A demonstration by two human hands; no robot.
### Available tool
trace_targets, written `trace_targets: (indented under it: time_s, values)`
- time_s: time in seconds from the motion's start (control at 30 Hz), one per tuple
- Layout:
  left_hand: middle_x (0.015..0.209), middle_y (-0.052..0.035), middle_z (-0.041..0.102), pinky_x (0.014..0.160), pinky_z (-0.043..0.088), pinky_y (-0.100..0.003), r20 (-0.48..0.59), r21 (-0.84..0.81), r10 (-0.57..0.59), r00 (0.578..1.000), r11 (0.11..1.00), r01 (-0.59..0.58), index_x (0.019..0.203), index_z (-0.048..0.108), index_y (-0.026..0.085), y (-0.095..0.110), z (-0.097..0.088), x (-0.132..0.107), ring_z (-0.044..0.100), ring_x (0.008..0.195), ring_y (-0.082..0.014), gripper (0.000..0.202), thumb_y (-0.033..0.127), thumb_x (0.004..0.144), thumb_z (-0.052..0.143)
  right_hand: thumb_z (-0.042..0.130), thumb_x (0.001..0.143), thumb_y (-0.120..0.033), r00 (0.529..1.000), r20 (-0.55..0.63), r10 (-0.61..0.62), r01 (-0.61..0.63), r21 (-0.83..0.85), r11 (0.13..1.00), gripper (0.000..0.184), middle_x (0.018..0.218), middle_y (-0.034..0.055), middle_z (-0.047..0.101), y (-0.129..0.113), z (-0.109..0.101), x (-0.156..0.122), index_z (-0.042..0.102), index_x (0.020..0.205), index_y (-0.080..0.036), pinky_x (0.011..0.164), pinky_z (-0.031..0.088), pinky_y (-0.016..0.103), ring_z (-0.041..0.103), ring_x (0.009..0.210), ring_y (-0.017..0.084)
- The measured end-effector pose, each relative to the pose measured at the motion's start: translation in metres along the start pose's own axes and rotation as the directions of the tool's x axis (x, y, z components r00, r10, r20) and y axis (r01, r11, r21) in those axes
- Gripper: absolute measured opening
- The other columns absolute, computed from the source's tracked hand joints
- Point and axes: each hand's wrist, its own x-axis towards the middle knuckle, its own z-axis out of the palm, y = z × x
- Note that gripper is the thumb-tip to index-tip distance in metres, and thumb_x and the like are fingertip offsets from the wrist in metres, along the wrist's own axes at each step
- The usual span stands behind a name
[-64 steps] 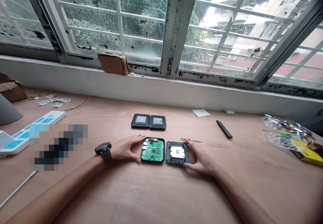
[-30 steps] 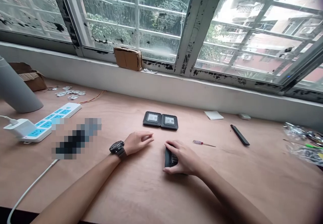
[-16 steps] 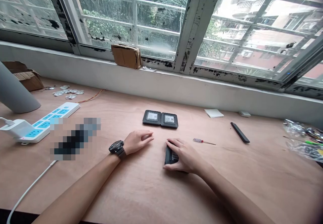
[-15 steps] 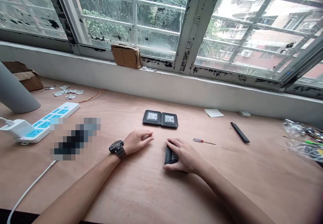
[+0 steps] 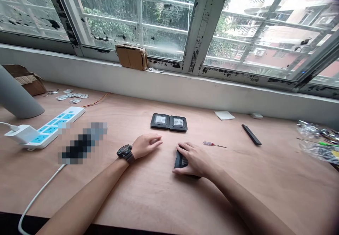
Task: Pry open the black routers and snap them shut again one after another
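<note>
My right hand (image 5: 196, 160) spans a flat black box (image 5: 180, 160) lying on the table, thumb along its near side and fingers over its far edge. The palm hides much of this box, including part of a label on its top. To the left, my left hand (image 5: 146, 145) rests on the tabletop with fingers stretched out and nothing in them. Beyond both hands, two flat black square boxes (image 5: 160, 121) with white labels lie side by side. A small screwdriver (image 5: 209, 143) with a clear reddish handle is right of my right hand.
A black bar (image 5: 251, 134) and a white square piece (image 5: 224, 115) lie on the right. Plastic bags and cables (image 5: 317, 152) sit at the far right edge. A white power strip (image 5: 53, 129) is on the left, near a grey cylinder (image 5: 19, 97) and a blurred-out object (image 5: 82, 144).
The camera view has shifted slightly. Both hands keep nearly the same poses, with the right hand still gripping the flat black box.
</note>
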Motion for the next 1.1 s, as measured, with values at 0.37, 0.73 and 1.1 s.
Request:
trace_targets:
  time_s: [0.37,0.73,1.1]
  values:
    - [0.122,-0.0039,0.074,0.098,0.052,-0.033,-0.023,-0.013,0.017,1.0,1.0,-0.017,0.119,0.074,0.024,-0.001,0.003,-0.001,0.07,0.112,-0.0236,0.033,0.045,0.1,0.056,0.066,0.077,-0.078,0.999,0.03,0.021,-0.023,0.06,0.998,0.113,0.165,0.0178,0.027,0.015,0.01,-0.035,0.02,0.163,-0.022,0.119,0.03,0.061,0.03,0.149,0.043]
    - [0.118,-0.0099,0.074,0.106,0.051,-0.047,0.027,0.203,0.372,0.928,0.907,-0.369,0.122,0.07,0.021,0.046,0.012,-0.009,0.07,0.109,-0.0251,0.027,0.027,0.105,0.049,0.065,0.087,-0.064,0.997,-0.07,0.024,-0.019,0.067,0.998,0.102,0.168,0.0137,0.02,0.057,0.013,-0.068,0.012,0.164,-0.023,0.123,0.023,0.061,0.022,0.153,0.038]
    - [0.127,-0.0168,0.069,0.105,0.057,-0.044,0.095,0.265,0.624,0.776,0.735,-0.624,0.136,0.057,0.014,0.093,0.048,-0.03,0.065,0.122,-0.03,0.033,0.018,0.103,0.051,0.046,0.104,-0.039,0.976,-0.166,0.142,-0.118,0.151,0.982,0.063,0.165,0.0066,0.032,0.094,0.022,-0.081,0.022,0.162,-0.03,0.12,0.037,0.055,0.034,0.15,0.03]
